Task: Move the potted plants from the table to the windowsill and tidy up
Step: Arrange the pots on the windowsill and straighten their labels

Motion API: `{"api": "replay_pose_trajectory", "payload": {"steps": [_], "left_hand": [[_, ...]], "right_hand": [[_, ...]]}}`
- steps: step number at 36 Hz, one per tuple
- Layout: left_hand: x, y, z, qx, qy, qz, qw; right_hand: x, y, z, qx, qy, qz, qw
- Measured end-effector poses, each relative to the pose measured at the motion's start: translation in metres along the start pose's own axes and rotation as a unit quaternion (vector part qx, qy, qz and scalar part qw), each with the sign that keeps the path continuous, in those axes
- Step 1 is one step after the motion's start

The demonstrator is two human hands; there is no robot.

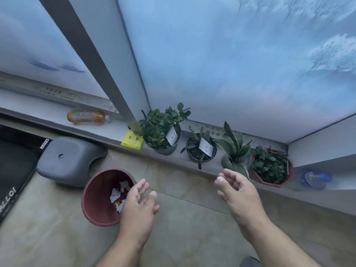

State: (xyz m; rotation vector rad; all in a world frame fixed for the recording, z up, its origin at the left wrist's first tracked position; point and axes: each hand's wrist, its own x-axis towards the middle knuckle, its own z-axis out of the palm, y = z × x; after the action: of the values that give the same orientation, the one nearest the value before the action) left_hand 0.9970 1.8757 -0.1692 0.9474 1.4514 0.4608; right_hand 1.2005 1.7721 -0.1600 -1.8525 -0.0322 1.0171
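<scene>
Below, both hands' fingers [143, 186] loosely spread, empty, round leafy pots [163, 149] on smooth windowsill [96, 130]

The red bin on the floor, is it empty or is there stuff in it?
Not empty. The red bin has crumpled paper scraps lying inside near the bottom, well below the rim.

Your head camera is looking steeply down and forward, close over the windowsill [107, 132] and the floor [183, 218] below it, the window [240, 54] filling the upper frame.
</scene>
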Motion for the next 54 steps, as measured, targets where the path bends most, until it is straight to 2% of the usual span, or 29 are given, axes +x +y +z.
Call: {"api": "replay_pose_trajectory", "payload": {"steps": [4,10,17,22,26,31,36,43,48,54], "left_hand": [[0.009,0.012,-0.046,-0.015,-0.027,-0.003,1.0],[0.038,0.015,-0.085,-0.033,-0.017,0.024,0.999],[0.081,-0.021,-0.086,-0.041,-0.003,0.031,0.999],[0.138,-0.051,-0.067,-0.028,-0.007,0.044,0.999],[0.191,-0.065,-0.044,-0.002,-0.018,0.071,0.997],[0.245,-0.048,-0.014,0.008,-0.041,0.12,0.992],[0.272,-0.037,0.004,0.004,-0.033,0.15,0.988],[0.289,-0.043,0.019,-0.004,-0.041,0.158,0.987],[0.297,-0.046,0.027,-0.011,-0.039,0.157,0.987],[0.305,-0.044,0.024,-0.002,-0.055,0.175,0.983]], "right_hand": [[-0.027,0.005,0.047,0.04,0.012,0.012,0.999],[-0.033,0.021,0.097,0.091,0.018,0.018,0.996],[0.006,0.056,0.129,0.1,0.039,0.006,0.994],[0.05,0.077,0.151,0.149,0.044,0.0,0.988],[0.094,0.087,0.169,0.12,0.035,-0.043,0.991],[0.151,0.075,0.184,0.014,0.036,-0.127,0.991],[0.183,0.051,0.189,-0.056,0.084,-0.178,0.979],[0.203,0.049,0.193,-0.077,0.077,-0.145,0.983],[0.205,0.04,0.191,-0.029,0.047,-0.121,0.991],[0.204,0.041,0.191,-0.022,0.049,-0.093,0.994]]}}
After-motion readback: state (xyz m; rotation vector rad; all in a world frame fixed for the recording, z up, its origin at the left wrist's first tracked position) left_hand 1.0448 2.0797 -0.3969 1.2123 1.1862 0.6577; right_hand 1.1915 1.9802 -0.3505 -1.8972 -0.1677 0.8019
